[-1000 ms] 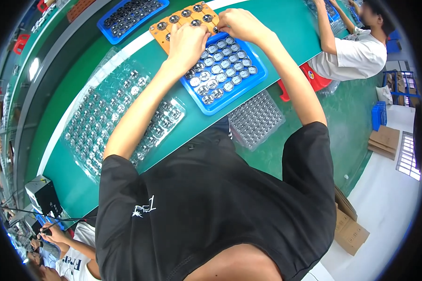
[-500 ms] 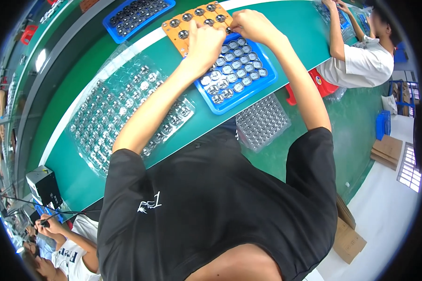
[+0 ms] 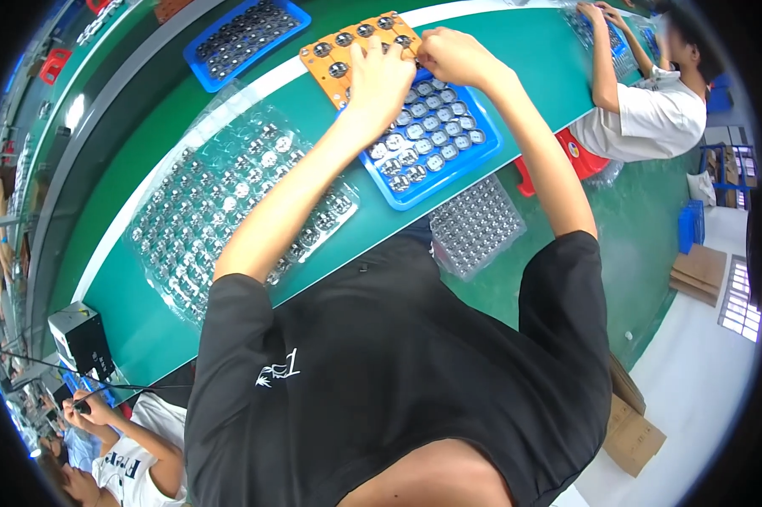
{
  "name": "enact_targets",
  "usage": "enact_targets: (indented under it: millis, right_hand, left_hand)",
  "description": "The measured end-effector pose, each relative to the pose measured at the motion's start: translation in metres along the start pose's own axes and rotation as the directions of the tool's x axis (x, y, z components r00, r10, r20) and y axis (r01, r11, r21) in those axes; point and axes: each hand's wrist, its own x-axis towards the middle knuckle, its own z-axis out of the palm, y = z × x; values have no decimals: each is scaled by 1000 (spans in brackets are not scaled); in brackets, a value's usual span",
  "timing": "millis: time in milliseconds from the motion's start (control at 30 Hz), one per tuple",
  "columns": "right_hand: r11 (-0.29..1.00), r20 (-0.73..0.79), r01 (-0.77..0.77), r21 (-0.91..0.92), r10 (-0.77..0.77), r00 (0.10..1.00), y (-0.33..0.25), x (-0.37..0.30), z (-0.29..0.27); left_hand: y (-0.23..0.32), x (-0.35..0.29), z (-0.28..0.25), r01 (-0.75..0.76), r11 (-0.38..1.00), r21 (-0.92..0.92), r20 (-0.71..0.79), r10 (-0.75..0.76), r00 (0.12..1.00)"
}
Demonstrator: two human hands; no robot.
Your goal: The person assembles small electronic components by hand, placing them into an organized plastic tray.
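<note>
An orange board (image 3: 330, 56) with round metal pieces set in its recesses lies at the far side of the green bench. Over its near middle, my left hand (image 3: 381, 84) rests with fingers spread and bent, the tips on or just above the pieces. My right hand (image 3: 457, 57) is at the board's right edge, thumb and fingers pinched together; what they hold, if anything, is hidden. Just nearer to me, partly under my left wrist, stands a blue tray (image 3: 492, 139) with rows of round silver parts (image 3: 434, 133).
A clear plastic blister sheet (image 3: 220, 203) full of small metal parts spreads left of my left forearm. Another blue tray (image 3: 197, 68) of dark parts stands far left. Stacked sheets (image 3: 477, 226) sit below the bench edge. Co-workers sit at right (image 3: 651, 114) and lower left (image 3: 140, 448).
My left hand has shifted slightly right, its fingers now more spread. My right hand stays pinched at the board's right edge. The view has moved slightly.
</note>
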Motion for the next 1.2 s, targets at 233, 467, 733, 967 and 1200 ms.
enact_targets:
  millis: [233,467,733,967,1200]
  right_hand:
    - [987,35,-56,149,51,998,7,6,0]
    - [898,-239,-153,413,269,933,33,-12,12]
    - [838,-261,-159,522,335,905,27,-24,22]
    - [959,-311,76,274,13,950,-24,-20,9]
    - [982,-234,103,161,-63,970,-27,-15,4]
  left_hand:
    - [3,11,-9,-53,999,-2,176,53,983]
    - [-26,10,-1,109,874,-473,192,-19,981]
    - [-81,-6,-51,323,698,-640,195,-259,946]
    - [-132,-36,-26,458,733,-504,301,-348,888]
    - [-131,-46,-30,569,636,-520,404,-404,821]
